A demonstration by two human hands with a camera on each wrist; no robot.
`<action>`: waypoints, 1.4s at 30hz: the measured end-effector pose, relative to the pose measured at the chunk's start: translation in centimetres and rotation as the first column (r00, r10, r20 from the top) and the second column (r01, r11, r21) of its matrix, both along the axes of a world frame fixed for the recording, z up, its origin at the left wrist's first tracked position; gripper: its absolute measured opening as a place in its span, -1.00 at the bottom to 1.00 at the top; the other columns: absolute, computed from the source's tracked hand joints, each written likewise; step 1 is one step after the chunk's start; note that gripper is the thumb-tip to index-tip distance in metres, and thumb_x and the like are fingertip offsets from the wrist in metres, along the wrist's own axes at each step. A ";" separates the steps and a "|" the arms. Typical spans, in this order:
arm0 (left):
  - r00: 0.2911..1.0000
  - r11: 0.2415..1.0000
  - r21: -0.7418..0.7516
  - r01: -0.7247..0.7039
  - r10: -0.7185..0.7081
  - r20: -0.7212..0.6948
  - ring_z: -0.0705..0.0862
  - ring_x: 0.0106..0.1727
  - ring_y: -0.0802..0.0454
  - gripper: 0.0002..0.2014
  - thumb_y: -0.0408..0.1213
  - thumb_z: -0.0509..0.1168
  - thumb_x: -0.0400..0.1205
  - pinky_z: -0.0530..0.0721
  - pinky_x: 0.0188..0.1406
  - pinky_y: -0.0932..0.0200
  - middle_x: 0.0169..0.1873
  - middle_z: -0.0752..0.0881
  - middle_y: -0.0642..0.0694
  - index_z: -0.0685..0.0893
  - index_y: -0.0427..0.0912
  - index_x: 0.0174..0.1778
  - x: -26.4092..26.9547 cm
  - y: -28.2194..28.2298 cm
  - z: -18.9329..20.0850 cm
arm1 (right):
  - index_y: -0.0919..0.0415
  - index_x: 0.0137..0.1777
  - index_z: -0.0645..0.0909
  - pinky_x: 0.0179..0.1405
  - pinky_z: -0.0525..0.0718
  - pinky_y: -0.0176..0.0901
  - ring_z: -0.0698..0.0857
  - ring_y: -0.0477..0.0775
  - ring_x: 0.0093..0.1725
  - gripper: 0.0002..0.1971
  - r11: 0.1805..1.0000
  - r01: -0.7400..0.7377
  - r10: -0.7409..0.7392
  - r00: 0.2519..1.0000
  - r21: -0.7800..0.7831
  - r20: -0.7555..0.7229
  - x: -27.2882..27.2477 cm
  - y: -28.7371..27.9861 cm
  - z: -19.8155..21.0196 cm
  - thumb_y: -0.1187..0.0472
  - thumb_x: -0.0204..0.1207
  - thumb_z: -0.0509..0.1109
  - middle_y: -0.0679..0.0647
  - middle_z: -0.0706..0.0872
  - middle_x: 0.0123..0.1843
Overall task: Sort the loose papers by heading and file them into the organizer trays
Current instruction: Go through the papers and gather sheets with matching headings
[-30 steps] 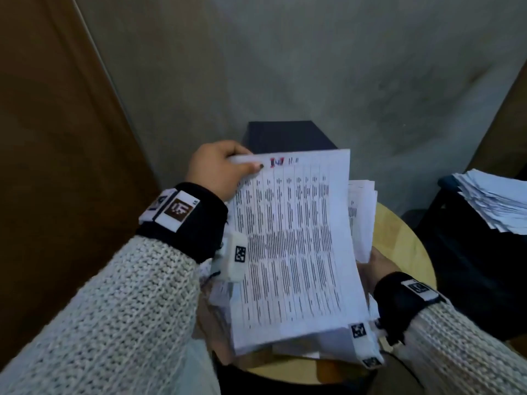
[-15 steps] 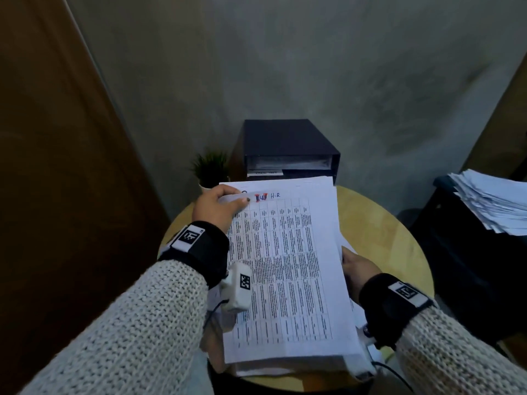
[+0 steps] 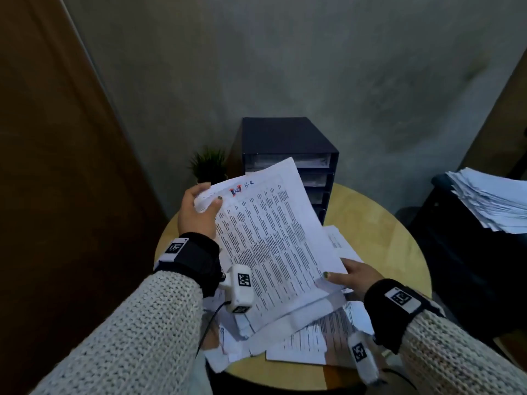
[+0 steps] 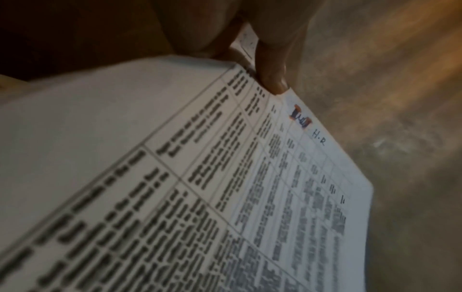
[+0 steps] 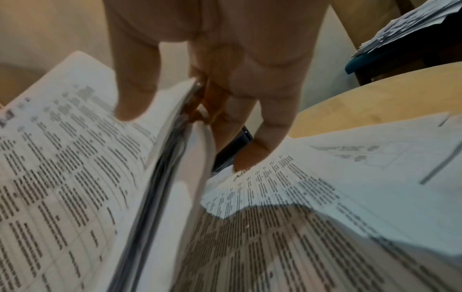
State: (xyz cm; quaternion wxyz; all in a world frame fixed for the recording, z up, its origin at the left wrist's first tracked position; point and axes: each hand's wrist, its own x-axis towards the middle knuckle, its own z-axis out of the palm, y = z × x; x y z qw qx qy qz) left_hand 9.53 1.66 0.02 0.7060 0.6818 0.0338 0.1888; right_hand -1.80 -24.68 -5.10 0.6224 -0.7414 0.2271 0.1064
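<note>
A sheaf of printed table sheets [image 3: 273,238], with "H.R" handwritten at its top, is held tilted above the round wooden table [image 3: 379,223]. My left hand [image 3: 208,201] pinches its top left corner, thumb on the page [image 4: 272,79]. My right hand [image 3: 336,276] grips the lower right edge, with the thumb on top [image 5: 132,98] and the fingers underneath. More loose papers [image 3: 310,340] lie scattered on the table below the sheaf. The black organizer [image 3: 285,135] stands at the back of the table, its stacked trays holding paper; the sheaf hides part of its front.
A small potted plant [image 3: 209,166] sits left of the organizer. At the right, a thick pile of papers [image 3: 493,201] rests on a dark seat beside the table. A brown door or panel runs along the left. A grey wall is behind.
The sheaf came down from in front of the organizer and now tilts, its top swung right. The right hand shifted to the lower right edge, and loose papers beneath show.
</note>
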 end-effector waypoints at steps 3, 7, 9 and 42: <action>0.997 0.997 -0.001 0.071 -0.071 0.002 0.61 0.24 0.02 -0.49 -0.42 0.42 0.53 0.64 0.20 0.13 0.27 0.58 -0.02 0.49 0.03 0.35 0.1 -0.1 0.0 | 0.36 0.53 0.37 0.33 0.57 0.20 0.55 0.40 0.35 -0.44 0.988 0.043 -0.051 0.998 -0.146 -0.048 0.3 0.9 -0.4 0.29 0.56 0.41 0.37 0.51 0.45; 0.983 0.984 -0.034 0.175 -0.176 -0.057 0.72 0.02 -0.05 -0.68 -0.48 0.38 0.54 0.68 0.07 0.06 0.01 0.75 -0.08 0.66 -0.03 0.14 -0.4 0.1 0.9 | 0.37 0.54 0.37 0.35 0.54 0.17 0.55 0.33 0.38 -0.32 0.951 0.081 -0.090 0.996 -0.300 -0.016 0.7 0.0 0.3 0.12 0.48 0.50 0.30 0.50 0.50; 0.980 0.982 -0.004 0.189 -0.189 -0.063 0.72 -0.10 0.01 -0.75 -0.47 0.41 0.53 0.64 0.01 0.12 -0.14 0.75 0.01 0.69 -0.08 0.05 -0.5 0.7 1.0 | 0.35 0.37 0.58 0.01 0.60 -0.03 0.65 0.19 0.09 -0.46 0.927 0.143 -0.129 0.990 -0.346 0.065 1.0 -1.0 2.0 0.12 0.43 0.54 0.20 0.70 0.23; 0.865 0.920 -0.040 0.390 -0.381 -0.328 0.72 0.06 -0.21 -0.59 -0.68 0.30 0.49 0.69 0.09 -0.09 0.02 0.75 -0.22 0.60 -0.17 0.17 -0.9 1.2 -5.6 | -0.01 -0.10 0.64 -0.27 0.63 -0.48 0.61 -0.09 -0.17 -0.60 0.973 0.228 -0.178 0.829 -0.031 0.530 2.5 -4.0 2.2 0.55 0.31 0.53 -0.12 0.71 -0.17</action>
